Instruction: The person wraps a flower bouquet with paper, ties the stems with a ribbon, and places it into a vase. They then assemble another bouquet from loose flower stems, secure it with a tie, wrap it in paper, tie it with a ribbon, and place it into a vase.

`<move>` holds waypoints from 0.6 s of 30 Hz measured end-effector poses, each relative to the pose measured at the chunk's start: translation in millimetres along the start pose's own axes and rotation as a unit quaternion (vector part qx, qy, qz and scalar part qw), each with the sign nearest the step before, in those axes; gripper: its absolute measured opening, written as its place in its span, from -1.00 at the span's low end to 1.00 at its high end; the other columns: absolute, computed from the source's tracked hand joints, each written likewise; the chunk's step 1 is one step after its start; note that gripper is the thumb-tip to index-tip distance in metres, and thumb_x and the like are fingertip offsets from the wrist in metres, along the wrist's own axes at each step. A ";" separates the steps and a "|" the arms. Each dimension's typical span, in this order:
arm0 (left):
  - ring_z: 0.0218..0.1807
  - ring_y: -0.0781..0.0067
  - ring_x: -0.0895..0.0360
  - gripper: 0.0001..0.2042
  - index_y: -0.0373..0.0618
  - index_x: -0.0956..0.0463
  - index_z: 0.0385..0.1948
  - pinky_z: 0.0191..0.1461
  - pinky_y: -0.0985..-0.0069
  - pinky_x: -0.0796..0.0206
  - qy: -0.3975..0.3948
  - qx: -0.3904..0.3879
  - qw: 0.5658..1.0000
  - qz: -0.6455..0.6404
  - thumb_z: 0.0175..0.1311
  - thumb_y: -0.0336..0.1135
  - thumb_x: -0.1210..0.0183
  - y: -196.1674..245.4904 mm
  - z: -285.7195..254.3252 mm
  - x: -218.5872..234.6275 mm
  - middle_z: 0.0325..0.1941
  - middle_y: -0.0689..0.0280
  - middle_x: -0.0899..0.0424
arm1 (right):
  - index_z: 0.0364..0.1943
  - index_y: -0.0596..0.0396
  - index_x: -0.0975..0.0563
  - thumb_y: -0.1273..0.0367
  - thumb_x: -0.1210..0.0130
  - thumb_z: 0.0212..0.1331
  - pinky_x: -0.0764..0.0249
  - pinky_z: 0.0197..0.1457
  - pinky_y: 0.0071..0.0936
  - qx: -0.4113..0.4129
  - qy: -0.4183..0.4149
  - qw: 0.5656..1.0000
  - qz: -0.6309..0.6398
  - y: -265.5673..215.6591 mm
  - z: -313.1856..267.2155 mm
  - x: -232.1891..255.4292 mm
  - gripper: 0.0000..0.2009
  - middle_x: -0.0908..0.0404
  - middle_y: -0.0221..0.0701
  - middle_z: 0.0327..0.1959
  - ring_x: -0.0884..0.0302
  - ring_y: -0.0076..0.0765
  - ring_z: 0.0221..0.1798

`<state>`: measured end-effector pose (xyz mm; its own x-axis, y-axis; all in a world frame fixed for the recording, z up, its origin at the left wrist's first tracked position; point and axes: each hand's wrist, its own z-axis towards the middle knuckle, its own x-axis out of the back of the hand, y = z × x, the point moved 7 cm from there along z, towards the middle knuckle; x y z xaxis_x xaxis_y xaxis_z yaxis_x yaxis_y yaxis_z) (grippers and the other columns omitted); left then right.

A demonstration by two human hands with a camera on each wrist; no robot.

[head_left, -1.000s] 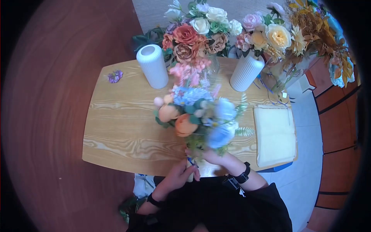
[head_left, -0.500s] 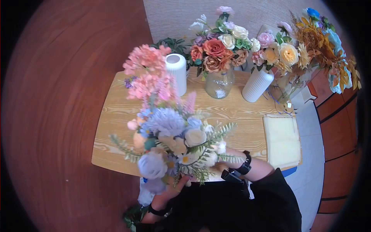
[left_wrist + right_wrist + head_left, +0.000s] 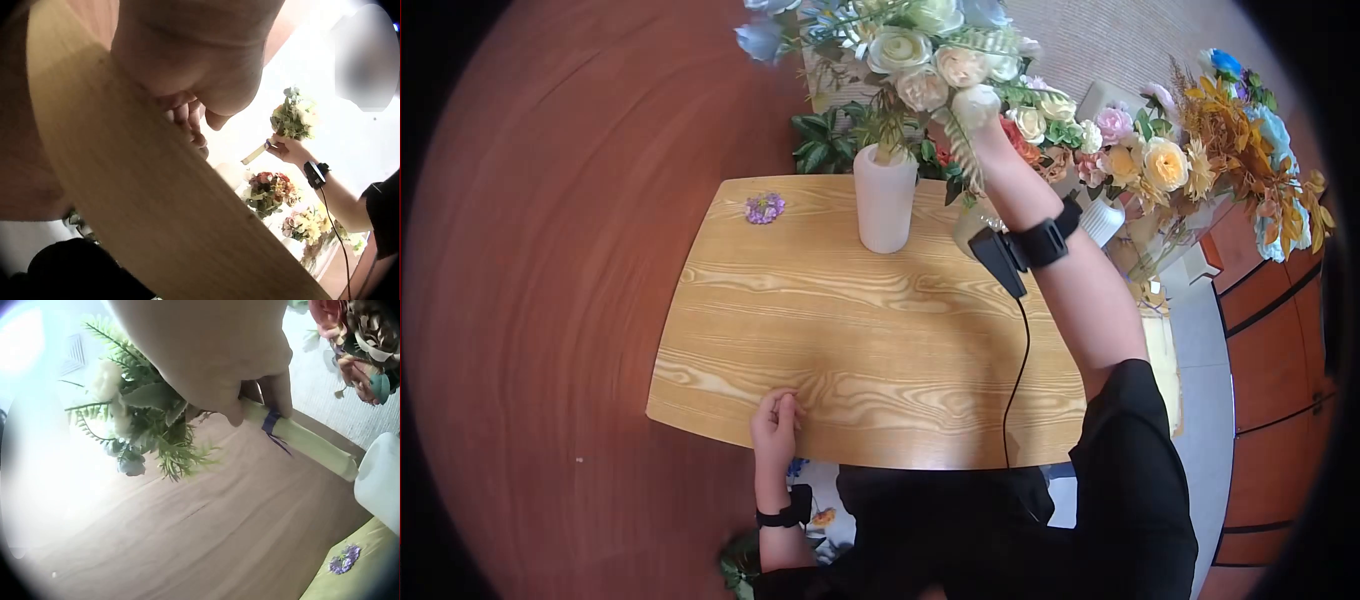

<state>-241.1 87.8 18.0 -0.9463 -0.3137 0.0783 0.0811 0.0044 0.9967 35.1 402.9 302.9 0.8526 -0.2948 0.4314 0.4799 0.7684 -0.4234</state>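
My right hand (image 3: 992, 150) is raised over the back of the table, gripping a bouquet (image 3: 920, 60) of white, cream and pale blue flowers with fern sprigs. The right wrist view shows its fingers around the pale wrapped stem (image 3: 309, 442), tied with a dark ribbon (image 3: 271, 421). The stem's lower end is right by the rim of a white vase (image 3: 381, 478) there. In the head view this vase (image 3: 885, 205) stands upright below the bouquet. At the table's front left edge rests my left hand (image 3: 776, 415), fingers loosely curled and holding nothing.
A small purple flower cluster (image 3: 765, 208) lies on the wooden table (image 3: 800, 320), left of the vase. Behind my right forearm stand a glass vase (image 3: 972, 228), red and cream flowers (image 3: 1028, 125) and a ribbed white vase (image 3: 1103, 220). A black cable (image 3: 1024, 350) hangs from the right wrist.
The bouquet has gone from the front of the table up and back to above the white vase, in my right hand. My left hand has let go of the stem and moved left.
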 end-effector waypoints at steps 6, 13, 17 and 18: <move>-0.55 0.77 -0.36 -0.83 -0.20 -0.54 -0.12 -0.50 0.76 -0.17 -0.016 0.004 0.999 -0.027 0.49 -0.32 -0.03 5.8 -1.1 3.9 -0.48 0.42 -0.56 | -0.30 0.11 -0.65 0.53 -0.25 -0.09 -0.54 -0.15 -0.25 -0.085 0.036 0.995 0.047 -2.1 10.0 -20.1 -0.80 -0.67 -0.20 -0.30 -0.63 0.02 -0.20; -0.55 0.76 -0.36 -0.84 -0.20 -0.52 -0.13 -0.50 0.76 -0.17 -0.007 0.005 0.998 -0.054 0.49 -0.32 -0.03 4.2 -0.7 6.3 -0.48 0.40 -0.56 | -0.03 0.16 -0.53 0.44 -0.26 0.09 -0.54 -0.04 -0.35 -0.097 0.105 0.978 0.152 38.7 -13.0 -72.6 -0.67 -0.64 -0.31 -0.08 -0.61 -0.24 -0.07; -0.55 0.75 -0.36 -0.84 -0.20 -0.52 -0.14 -0.50 0.75 -0.18 0.006 -0.004 0.998 -0.065 0.50 -0.33 -0.02 6.5 -1.9 8.8 -0.48 0.40 -0.56 | -0.07 0.18 -0.52 0.55 -0.23 0.10 -0.53 -0.04 -0.43 -0.045 0.074 0.995 0.058 -5.9 -42.7 -68.5 -0.72 -0.63 -0.40 -0.12 -0.58 -0.44 -0.09; -0.56 0.75 -0.36 -0.85 -0.19 -0.52 -0.15 -0.50 0.75 -0.18 0.005 -0.007 0.998 -0.069 0.50 -0.33 -0.01 7.2 -1.7 8.7 -0.48 0.40 -0.56 | -0.09 0.18 -0.52 0.56 -0.23 0.10 -0.53 -0.04 -0.43 -0.022 0.077 0.994 0.069 -16.1 -44.1 -67.2 -0.73 -0.63 -0.41 -0.12 -0.57 -0.46 -0.09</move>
<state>-248.2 83.6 25.9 -0.9457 -0.3197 -0.0594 -0.0450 -0.0520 0.9976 -20.8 385.3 245.6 0.9306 -0.2752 0.2415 0.3627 0.7825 -0.5061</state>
